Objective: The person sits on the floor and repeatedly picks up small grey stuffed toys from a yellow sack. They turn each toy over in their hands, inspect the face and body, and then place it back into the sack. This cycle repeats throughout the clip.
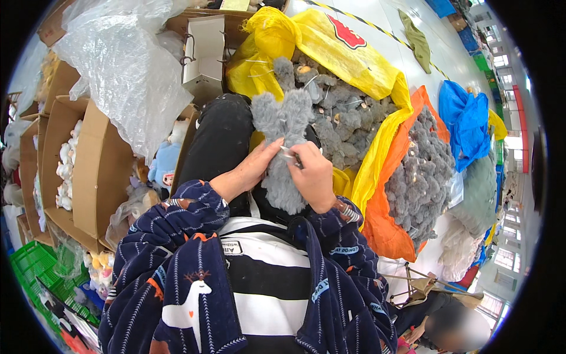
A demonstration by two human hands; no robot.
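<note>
A grey plush skin with long fluffy ears (286,115) lies over my lap, its lower part hanging between my legs. My left hand (257,164) comes in from the left, its fingers closed on the plush near its middle. From the other side my right hand (313,174) pinches at the same spot, fingers curled. Between the fingertips shows a small white strip (287,151), too small to name surely. Just beyond, a yellow woven sack (386,76) lies open, full of similar grey plush pieces (345,127).
To the right stands an orange sack (380,218) heaped with grey plush, then a blue bag (466,121). Cardboard boxes (97,171) with plush toys line the left, under clear plastic sheeting (127,65). A green crate (35,265) is lower left; another person (436,315) is lower right.
</note>
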